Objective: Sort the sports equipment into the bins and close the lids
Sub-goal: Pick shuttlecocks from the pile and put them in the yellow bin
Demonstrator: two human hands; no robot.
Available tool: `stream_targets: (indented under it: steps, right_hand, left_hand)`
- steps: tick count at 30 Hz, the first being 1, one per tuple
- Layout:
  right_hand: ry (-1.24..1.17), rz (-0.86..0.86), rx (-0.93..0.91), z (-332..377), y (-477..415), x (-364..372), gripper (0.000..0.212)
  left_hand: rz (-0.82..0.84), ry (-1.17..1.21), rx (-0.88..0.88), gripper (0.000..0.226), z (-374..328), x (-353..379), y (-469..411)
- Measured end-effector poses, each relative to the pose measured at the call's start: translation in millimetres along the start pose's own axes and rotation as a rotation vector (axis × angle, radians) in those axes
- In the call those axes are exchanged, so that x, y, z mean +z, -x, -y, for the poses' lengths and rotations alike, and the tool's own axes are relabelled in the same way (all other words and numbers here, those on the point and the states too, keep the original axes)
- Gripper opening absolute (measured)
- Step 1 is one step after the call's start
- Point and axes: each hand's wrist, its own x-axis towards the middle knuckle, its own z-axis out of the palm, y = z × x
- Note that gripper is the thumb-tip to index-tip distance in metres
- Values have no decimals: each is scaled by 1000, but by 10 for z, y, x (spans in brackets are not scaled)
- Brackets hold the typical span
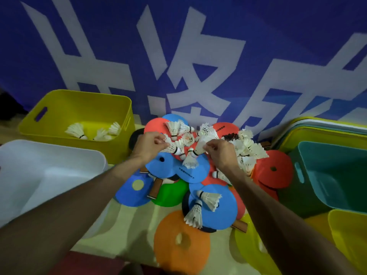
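Up at the back left, the yellow bin (79, 118) stands open with a few white shuttlecocks (93, 132) lying on its floor, near the right wall. Just in front of it, the white bin (49, 175) at the left edge appears to hold nothing, though its near part runs out of view. On the right, the teal bin (333, 175) is also open and its visible interior is bare; behind it a stack of lids (321, 126) in pale and yellow-green tones leans against the blue banner (178, 46). Another yellow bin (349, 235) peeks in at the lower right corner, contents hidden.

Between the bins sits the pile of equipment (198, 165): flat disc cones in blue, red, green and orange, a couple of table-tennis paddles with wooden handles (155, 188), and many loose shuttlecocks scattered over the top, thickest toward the right side.

Both hands work at the top of the pile. The left hand (151, 145) pinches the feather skirt of a shuttlecock (172, 148) between thumb and fingertips, the cork end pointing right. The right hand (220, 151) is closed in a similar pinch on the feathers of a second shuttlecock (200, 145), its cork aimed down and left. The two held shuttlecocks lie close together over a red disc (156, 126), and whether they are lifted clear of the pile is hard to tell from this angle.
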Motion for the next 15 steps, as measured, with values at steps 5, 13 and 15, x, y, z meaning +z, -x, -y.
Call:
stream_targets:
  steps: [5,13,15]
  right_hand:
    - [-2,-5,-137,652,-129,290,19]
    - [-75,20,-246,1671,-334,916,18]
    - [-91,25,-230,1875,-381,1060,18]
  left_hand:
    - [-144,3,-23,20,130,-681,-121]
    - [-306,102,-197,19,627,-1578,-152]
    - [-315,113,-227,20,766,-1694,-152]
